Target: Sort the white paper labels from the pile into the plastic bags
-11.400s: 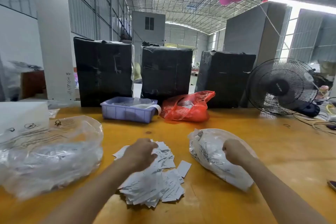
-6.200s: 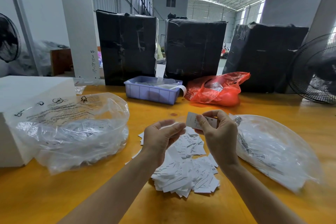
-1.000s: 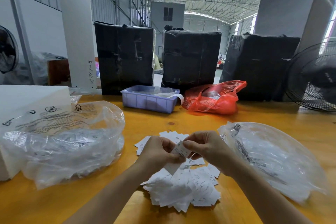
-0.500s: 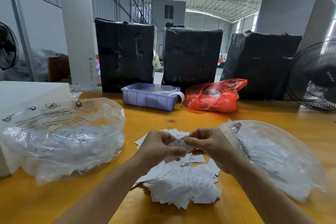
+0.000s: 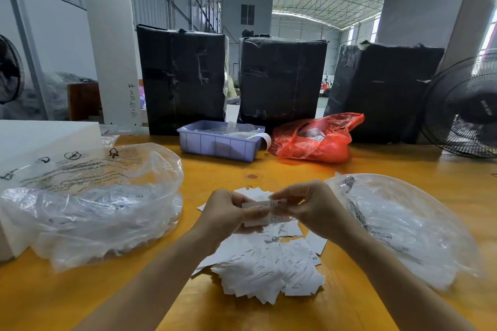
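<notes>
Both hands are raised just above the pile of white paper labels [image 5: 265, 266], which lies on the yellow wooden tabletop [image 5: 269, 169] and serves here as the reference point. The left hand [image 5: 228, 213] pinches one end of a single label [image 5: 265, 211] between thumb and curled fingers; the right hand [image 5: 313, 208] pinches the other end the same way. The held label is roughly level, directly above the far part of the pile, with an "S" printed near its right end.

Left of the pile lies a clear plastic bag [image 5: 88, 204], crumpled, with labels visible inside, one marked "XXL". This bag rests against a white block [image 5: 40, 140] farther left. Right of the pile lies a second clear plastic bag [image 5: 403, 226], its mouth toward the right hand; its contents cannot be made out.

Beyond the pile stand a lilac plastic bin [image 5: 219, 142] and, beside it, a red plastic bag [image 5: 314, 140]. Behind those stand three black-wrapped boxes [image 5: 282, 80]. Beyond the pile, to the far right, is a black fan [image 5: 465, 107].
</notes>
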`<state>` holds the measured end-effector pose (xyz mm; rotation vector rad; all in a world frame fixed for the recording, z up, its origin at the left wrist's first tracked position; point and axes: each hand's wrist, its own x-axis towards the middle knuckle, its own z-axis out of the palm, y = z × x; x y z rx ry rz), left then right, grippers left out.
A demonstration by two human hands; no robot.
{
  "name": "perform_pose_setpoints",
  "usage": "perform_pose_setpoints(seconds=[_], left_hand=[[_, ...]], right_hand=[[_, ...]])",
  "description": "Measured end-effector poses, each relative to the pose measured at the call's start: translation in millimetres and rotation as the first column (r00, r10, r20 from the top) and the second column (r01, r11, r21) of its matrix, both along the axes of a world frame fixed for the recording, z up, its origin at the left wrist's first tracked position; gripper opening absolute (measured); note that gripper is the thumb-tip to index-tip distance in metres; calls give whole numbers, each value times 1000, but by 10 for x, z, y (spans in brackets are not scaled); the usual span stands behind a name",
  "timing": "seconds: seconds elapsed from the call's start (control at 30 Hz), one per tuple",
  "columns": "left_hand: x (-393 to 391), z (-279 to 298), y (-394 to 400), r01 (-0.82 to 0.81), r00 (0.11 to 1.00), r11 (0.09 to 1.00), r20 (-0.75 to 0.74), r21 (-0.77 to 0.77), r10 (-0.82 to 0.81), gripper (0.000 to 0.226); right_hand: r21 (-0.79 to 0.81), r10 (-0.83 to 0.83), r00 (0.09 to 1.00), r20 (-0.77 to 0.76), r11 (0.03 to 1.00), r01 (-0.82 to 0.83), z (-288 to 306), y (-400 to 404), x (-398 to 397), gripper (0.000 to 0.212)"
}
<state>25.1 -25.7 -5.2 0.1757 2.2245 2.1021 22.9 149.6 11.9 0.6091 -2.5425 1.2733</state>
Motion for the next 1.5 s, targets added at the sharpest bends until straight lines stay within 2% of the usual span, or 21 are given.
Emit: perform_pose_setpoints(seconds=[0.1, 0.23, 0.33, 0.4, 0.57, 0.7, 0.77, 0.83, 0.87, 0.93, 1.0, 1.1, 1.27, 1.5], left_hand=[[-3, 0, 2, 16, 999, 999, 48, 48, -19, 16], [15, 6, 25, 18, 997, 998, 68, 54, -22, 16], [31, 16, 29, 15, 998, 998, 64, 53, -18, 17], [36, 24, 27, 17, 997, 998, 69, 68, -22, 14], [38, 29, 27, 19, 997, 996, 78, 87, -26, 16], [44, 28, 31, 12, 997, 994, 71, 105, -19, 17], [45, 34, 35, 1, 997, 989, 77, 147, -13, 17], [51, 40, 44, -2, 997, 987, 78, 158, -11, 16], [53, 40, 50, -2, 997, 987, 79, 162, -11, 16], [55, 41, 61, 0, 996, 985, 84, 173, -15, 16], [57, 45, 67, 4, 996, 983, 87, 182, -20, 16], [54, 50, 68, 9, 995, 977, 98, 211, -31, 15], [40, 53, 58, 3, 992, 965, 121, 262, -36, 18], [34, 80, 57, 7, 988, 946, 146, 325, -58, 31]], right_hand=[[51, -29, 995, -96, 998, 34, 32, 16, -6, 11], [163, -73, 991, -110, 982, 91, 92, 114, -34, 3], [244, -103, 987, -125, 961, 131, 109, 196, -51, 16], [249, -118, 984, -136, 957, 149, 121, 261, -69, 13], [279, -31, 997, -66, 959, 48, 103, 247, -63, 27], [334, -68, 987, -146, 936, 114, 123, 259, -67, 8], [231, -118, 981, -156, 961, 152, 161, 316, -85, 3], [-56, -152, 988, -40, 987, 150, 182, 325, -83, 9], [-244, -118, 991, 62, 961, 130, 188, 299, -73, 9], [-550, 33, 968, 249, 827, 113, 175, 205, -54, 10], [-695, 146, 934, 326, 707, 132, 131, 123, -56, 20], [-747, 170, 929, 330, 648, 147, 67, 31, -49, 21], [-765, 146, 943, 299, 627, 146, -15, -50, -50, 14], [-796, 114, 957, 268, 586, 153, -23, -57, -43, 21]])
